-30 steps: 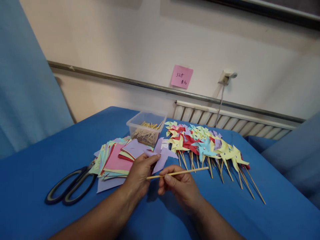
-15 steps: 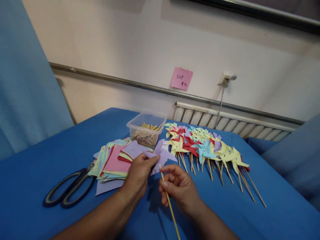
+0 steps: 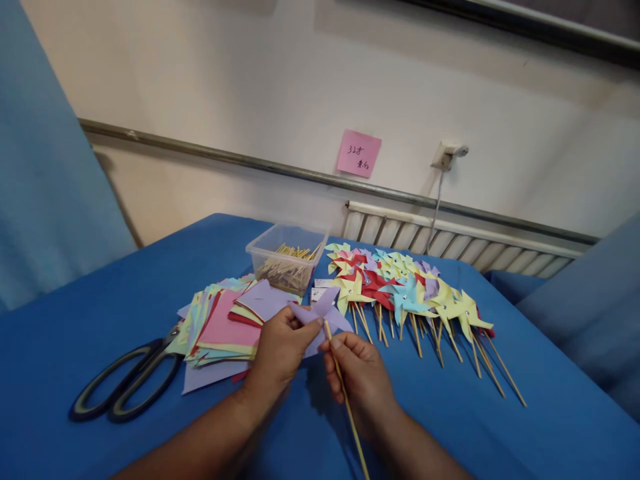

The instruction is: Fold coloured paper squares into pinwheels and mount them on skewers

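My left hand (image 3: 280, 350) pinches a folded purple paper pinwheel (image 3: 320, 315) just above the blue table. My right hand (image 3: 361, 377) grips a thin wooden stick (image 3: 346, 400) that slants down toward me, its upper tip touching the back of the pinwheel. The two hands are almost touching at the pinwheel's centre.
A stack of coloured paper squares (image 3: 220, 323) lies left of my hands, with large black scissors (image 3: 120, 387) beside it. A clear plastic box of sticks (image 3: 285, 257) stands behind. Several finished pinwheels on sticks (image 3: 410, 297) are spread to the right. The blue tablecloth (image 3: 525, 427) covers the table.
My right hand turned the stick from lying level to slanting down toward me, then brought its tip up against the purple pinwheel. My left hand held the pinwheel nearly still.
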The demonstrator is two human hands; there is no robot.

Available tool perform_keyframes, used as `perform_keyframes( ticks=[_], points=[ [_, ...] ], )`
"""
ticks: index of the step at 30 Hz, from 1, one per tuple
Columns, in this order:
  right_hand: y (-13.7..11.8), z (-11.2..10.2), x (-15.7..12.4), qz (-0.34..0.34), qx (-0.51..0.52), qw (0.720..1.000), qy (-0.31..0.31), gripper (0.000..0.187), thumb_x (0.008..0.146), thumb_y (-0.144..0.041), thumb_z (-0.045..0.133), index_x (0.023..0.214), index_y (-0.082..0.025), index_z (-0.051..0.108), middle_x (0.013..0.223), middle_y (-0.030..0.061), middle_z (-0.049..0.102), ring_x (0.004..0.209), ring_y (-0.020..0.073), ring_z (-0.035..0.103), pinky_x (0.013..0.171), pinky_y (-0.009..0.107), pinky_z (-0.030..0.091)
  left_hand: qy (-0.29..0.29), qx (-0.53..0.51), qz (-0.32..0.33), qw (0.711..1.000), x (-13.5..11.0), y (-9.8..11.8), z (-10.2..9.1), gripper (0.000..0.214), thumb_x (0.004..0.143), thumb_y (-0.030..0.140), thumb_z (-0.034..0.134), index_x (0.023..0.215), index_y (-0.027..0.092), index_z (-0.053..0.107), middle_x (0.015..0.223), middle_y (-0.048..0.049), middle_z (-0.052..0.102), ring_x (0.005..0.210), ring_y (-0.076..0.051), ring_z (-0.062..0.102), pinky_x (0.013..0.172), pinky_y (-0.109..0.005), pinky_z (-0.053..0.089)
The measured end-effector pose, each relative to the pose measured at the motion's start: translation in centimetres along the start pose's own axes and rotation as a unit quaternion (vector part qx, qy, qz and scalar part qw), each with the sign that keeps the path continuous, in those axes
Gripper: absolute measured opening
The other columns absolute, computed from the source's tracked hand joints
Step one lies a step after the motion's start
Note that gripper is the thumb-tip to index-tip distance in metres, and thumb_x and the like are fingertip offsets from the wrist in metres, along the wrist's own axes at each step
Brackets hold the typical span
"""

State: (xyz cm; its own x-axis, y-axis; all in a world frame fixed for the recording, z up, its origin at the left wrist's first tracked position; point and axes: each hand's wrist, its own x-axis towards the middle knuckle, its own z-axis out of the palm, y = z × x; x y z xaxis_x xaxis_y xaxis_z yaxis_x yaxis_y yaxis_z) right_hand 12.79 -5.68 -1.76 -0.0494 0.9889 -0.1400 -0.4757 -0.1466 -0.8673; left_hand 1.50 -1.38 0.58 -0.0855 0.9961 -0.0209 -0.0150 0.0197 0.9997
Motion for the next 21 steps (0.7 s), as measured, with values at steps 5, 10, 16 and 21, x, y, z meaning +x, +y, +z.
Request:
perform_keyframes(
  ticks=[5,10,16,21],
  points=[
    [0.06,0.21,0.11,0.027,0.03,0.999,0.011,0.037,0.069,-0.048,0.07,0.073,-0.013,0.058,0.051,-0.0027,0.059,0.031,0.0064,0.049,0.025,0.012,0.031,-0.015,0.007,-0.001,1.0,-0.14,-0.15,0.15,0.019,0.06,0.029,0.072,0.072,0.016,0.064,0.066,-0.0014,0.068,0.063,-0.017,0.062,0.057,-0.024,0.046],
    [-0.16,0.32,0.02,0.037,0.047,0.998,0.02,0.036,0.068,-0.045,0.073,0.072,-0.013,0.057,0.052,-0.0015,0.061,0.034,0.0071,0.053,0.027,0.011,0.033,-0.012,0.005,0.0,1.0,-0.28,-0.09,0.38,0.02,0.06,0.028,0.073,0.072,0.015,0.064,0.065,-0.0026,0.069,0.061,-0.017,0.063,0.056,-0.024,0.046],
    [-0.1,0.2,0.12,0.037,0.048,0.998,0.017,0.036,0.068,-0.045,0.073,0.071,-0.013,0.056,0.053,-0.0014,0.061,0.036,0.007,0.054,0.029,0.012,0.034,-0.004,0.018,0.001,1.0,-0.38,0.14,0.49,0.02,0.058,0.028,0.073,0.072,0.015,0.065,0.065,-0.0031,0.07,0.061,-0.018,0.064,0.055,-0.025,0.047],
    [0.13,0.06,0.15,0.021,0.041,0.999,0.008,0.035,0.07,-0.043,0.073,0.068,-0.014,0.054,0.054,-0.002,0.061,0.037,0.0064,0.053,0.031,0.012,0.034,-0.003,0.015,0.001,1.0,-0.42,0.25,0.54,0.021,0.057,0.027,0.073,0.072,0.015,0.065,0.066,-0.0034,0.07,0.061,-0.018,0.064,0.055,-0.025,0.047]
  ],
)
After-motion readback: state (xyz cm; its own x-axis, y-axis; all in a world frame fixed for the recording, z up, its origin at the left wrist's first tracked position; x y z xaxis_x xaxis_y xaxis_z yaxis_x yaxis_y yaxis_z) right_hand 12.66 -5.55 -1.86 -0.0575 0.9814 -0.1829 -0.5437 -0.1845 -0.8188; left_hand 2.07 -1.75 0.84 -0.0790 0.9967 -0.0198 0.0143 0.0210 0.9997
